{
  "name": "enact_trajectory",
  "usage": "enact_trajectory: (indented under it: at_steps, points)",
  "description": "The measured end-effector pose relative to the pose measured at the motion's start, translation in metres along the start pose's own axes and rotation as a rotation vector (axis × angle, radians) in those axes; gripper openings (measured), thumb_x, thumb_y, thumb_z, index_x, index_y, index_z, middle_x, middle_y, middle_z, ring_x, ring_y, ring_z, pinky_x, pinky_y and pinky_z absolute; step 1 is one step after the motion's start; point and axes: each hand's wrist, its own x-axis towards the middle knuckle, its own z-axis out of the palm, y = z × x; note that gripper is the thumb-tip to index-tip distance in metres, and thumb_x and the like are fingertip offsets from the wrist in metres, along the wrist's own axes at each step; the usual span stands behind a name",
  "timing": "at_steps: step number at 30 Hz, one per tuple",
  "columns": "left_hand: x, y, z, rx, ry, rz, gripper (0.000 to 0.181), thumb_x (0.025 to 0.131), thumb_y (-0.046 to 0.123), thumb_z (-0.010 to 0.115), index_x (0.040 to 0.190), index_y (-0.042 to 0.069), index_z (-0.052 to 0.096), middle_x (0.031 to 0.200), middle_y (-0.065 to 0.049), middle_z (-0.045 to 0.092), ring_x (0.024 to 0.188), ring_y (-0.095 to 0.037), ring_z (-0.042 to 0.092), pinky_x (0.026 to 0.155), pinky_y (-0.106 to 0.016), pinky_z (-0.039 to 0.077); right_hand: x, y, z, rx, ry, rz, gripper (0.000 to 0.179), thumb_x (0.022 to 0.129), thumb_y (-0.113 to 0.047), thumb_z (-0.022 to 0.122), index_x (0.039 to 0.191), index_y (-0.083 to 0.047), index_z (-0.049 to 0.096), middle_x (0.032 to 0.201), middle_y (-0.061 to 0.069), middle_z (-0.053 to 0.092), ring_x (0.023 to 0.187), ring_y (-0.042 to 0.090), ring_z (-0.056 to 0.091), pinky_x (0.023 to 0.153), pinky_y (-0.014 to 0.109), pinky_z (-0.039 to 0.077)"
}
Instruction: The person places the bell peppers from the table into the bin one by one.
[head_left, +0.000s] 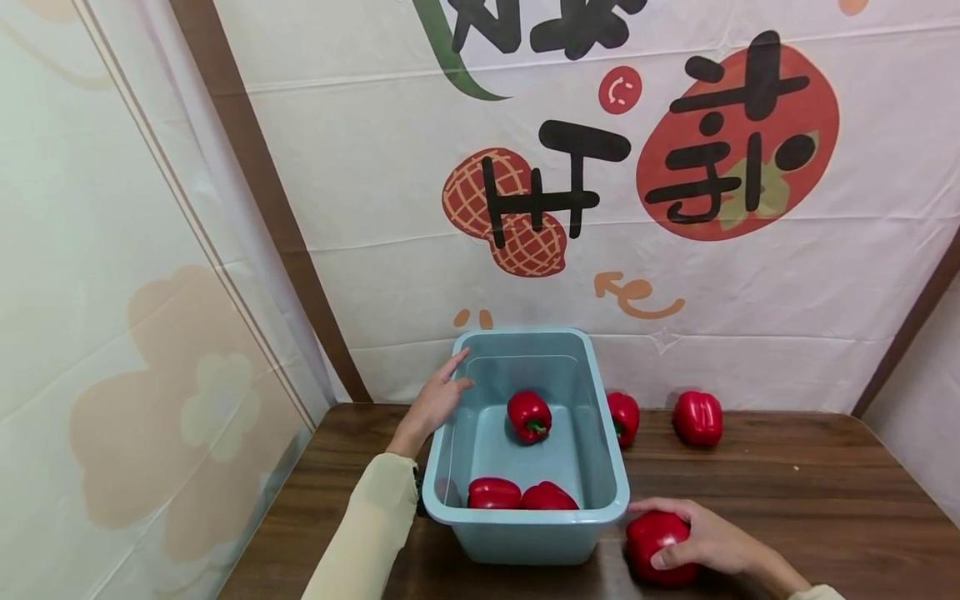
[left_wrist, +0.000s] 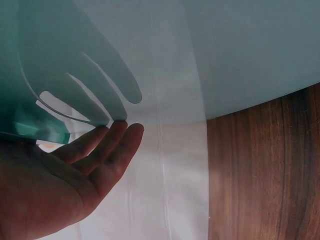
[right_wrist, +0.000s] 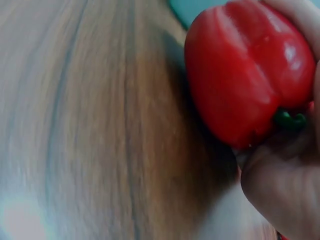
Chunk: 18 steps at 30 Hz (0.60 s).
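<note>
Gripping a pepper (head_left: 649,537) by the tub's (head_left: 612,454) near right corner, the right hand (head_left: 708,537) could slip on glossy skin; the left hand (head_left: 437,402), uncurled, touches the tub.

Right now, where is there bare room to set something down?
The table is bare between the far-right pepper and the right hand, and on to its right edge. The bin's floor is bare between its far pepper and two near peppers. Crowded: the bin's right side, with a side pepper close and a held pepper by its near corner.
</note>
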Motion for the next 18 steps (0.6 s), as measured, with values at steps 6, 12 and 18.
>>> enact_trajectory:
  at_steps: [6, 12, 18]
  points:
    - [0.0005, 0.0014, 0.0006, 0.001, 0.002, -0.001, 0.06, 0.098, 0.029, 0.046, 0.156, 0.035, 0.03, 0.164, -0.008, 0.021, 0.142, -0.04, 0.034, 0.107, -0.068, 0.031, 0.0032, 0.0002, -0.0014, 0.021, 0.04, 0.005, 0.051, 0.091, -0.016, 0.062, 0.141, -0.009, 0.05, 0.125, 0.013, 0.061, 0.111, 0.03, 0.057, 0.085, 0.043, 0.056]
    - [0.0016, 0.0008, 0.0011, 0.026, 0.013, 0.005, 0.06, 0.098, 0.03, 0.047, 0.156, 0.035, 0.03, 0.164, -0.008, 0.022, 0.143, -0.039, 0.033, 0.107, -0.067, 0.032, 0.001, -0.0019, -0.0054, 0.042, 0.058, 0.003, 0.05, 0.093, -0.015, 0.059, 0.141, -0.006, 0.049, 0.126, 0.014, 0.06, 0.111, 0.03, 0.056, 0.085, 0.044, 0.056]
    - [0.0014, -0.0005, 0.0012, 0.051, 0.025, 0.01, 0.061, 0.097, 0.031, 0.047, 0.155, 0.035, 0.031, 0.163, -0.008, 0.024, 0.143, -0.037, 0.033, 0.107, -0.065, 0.033, 0.0001, -0.0043, -0.0069, 0.048, 0.059, 0.003, 0.051, 0.093, -0.016, 0.059, 0.142, -0.004, 0.048, 0.126, 0.014, 0.06, 0.111, 0.03, 0.056, 0.086, 0.045, 0.056]
